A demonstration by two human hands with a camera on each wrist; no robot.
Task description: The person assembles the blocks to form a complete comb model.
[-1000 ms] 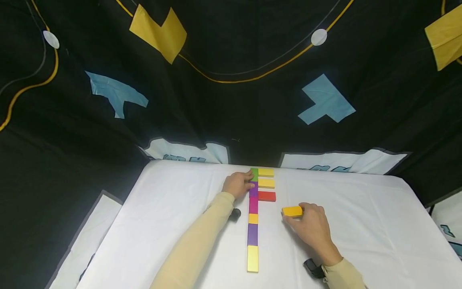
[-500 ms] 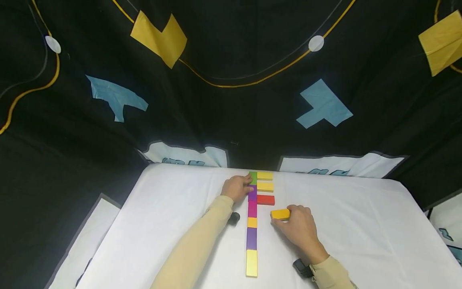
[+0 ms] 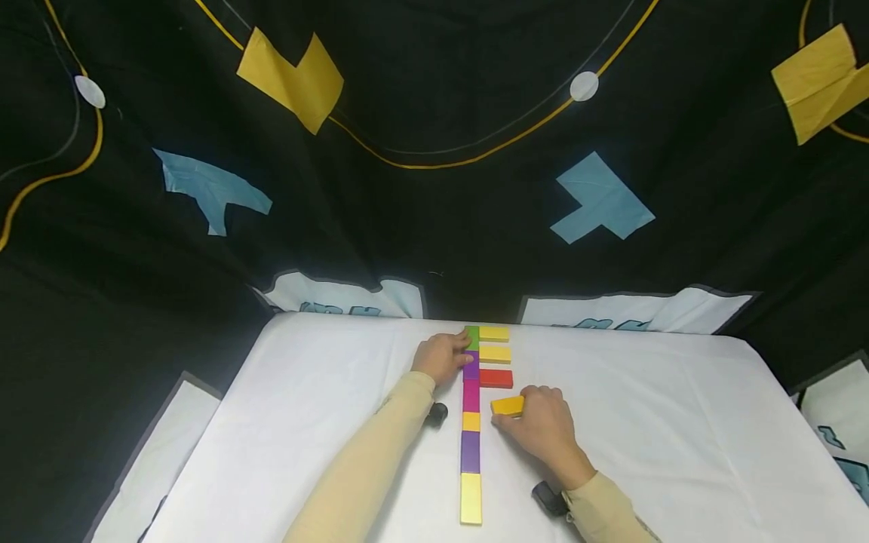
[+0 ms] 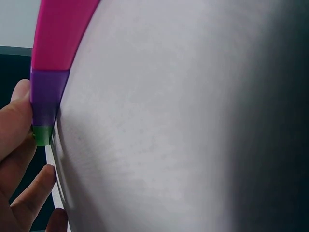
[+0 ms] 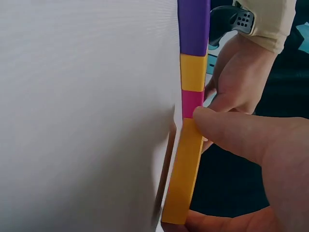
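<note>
A straight column of coloured blocks runs toward the person in the head view. From the far end come a green block [image 3: 473, 341], a purple block [image 3: 470, 371], a magenta block [image 3: 471, 396], a small orange block [image 3: 471, 421], a second purple block [image 3: 470, 452] and a pale yellow block [image 3: 471, 499]. My left hand [image 3: 437, 358] touches the green block and far purple block with its fingertips and thumb. My right hand [image 3: 548, 431] pinches a yellow-orange block [image 5: 184, 169] by its ends, just right of the column. A red block [image 3: 496, 378] lies beyond it, against the magenta block's side.
Two yellow blocks [image 3: 493, 334] lie beyond the red block, with gaps between them, their ends at the column. White cloth covers the table [image 3: 679, 422]. A black curtain [image 3: 434, 226] with blue and gold patches hangs behind the far edge.
My right hand has moved left with the yellow-orange block, from well right of the column to close beside it. The left hand stays at the far end. The view has shifted slightly.
</note>
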